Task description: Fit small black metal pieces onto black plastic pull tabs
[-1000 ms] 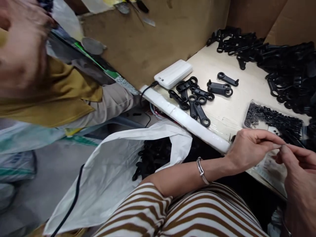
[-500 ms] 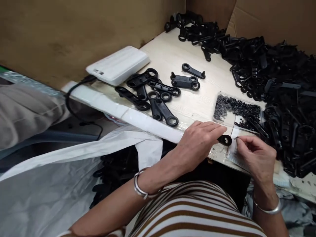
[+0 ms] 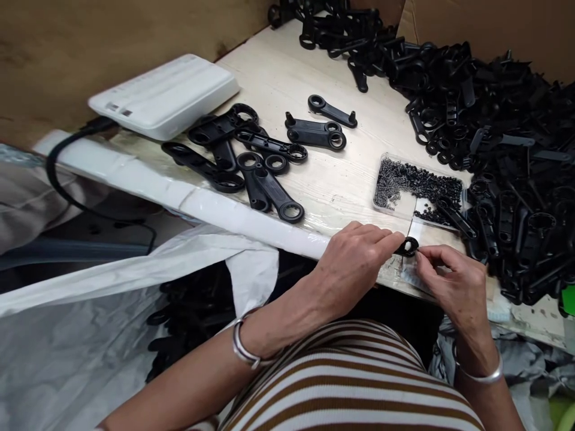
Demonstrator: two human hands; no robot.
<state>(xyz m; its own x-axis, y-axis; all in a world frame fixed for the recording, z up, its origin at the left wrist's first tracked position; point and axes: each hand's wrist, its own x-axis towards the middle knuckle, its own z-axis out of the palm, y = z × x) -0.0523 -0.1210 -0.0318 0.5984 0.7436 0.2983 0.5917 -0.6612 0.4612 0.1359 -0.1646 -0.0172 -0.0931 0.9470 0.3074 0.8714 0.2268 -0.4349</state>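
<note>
Around us on the pale wood-grained table (image 3: 287,72), a large heap of black plastic link arms (image 3: 449,90) fills the far side and the right, crowding up to the shallow clear plastic tray (image 3: 376,200) of tiny dark parts; one link arm (image 3: 456,216) lies across the tray's near right corner. Toward the left we see a loose cluster of black ring-ended arms (image 3: 251,155), just beside a white rounded plastic case (image 3: 164,96) with a black cable (image 3: 56,173) curving over the table's edge. Below that edge, a white woven-looking bag (image 3: 254,269) gapes around more black parts. Our left hand (image 3: 350,269) is closed over a black ring-ended piece (image 3: 408,246) above the near edge of the table, its fingers hiding all but the ring end. Our right hand (image 3: 453,284) has thumb and forefinger pinched together at the ring's right rim; we cannot tell whether something tiny sits between them. The ring is round and open, pale showing through its hole. The loose arms are matte and slim, some with short upright pegs, and a glossy, wrinkled white strip (image 3: 193,200) pads the table's edge.
</note>
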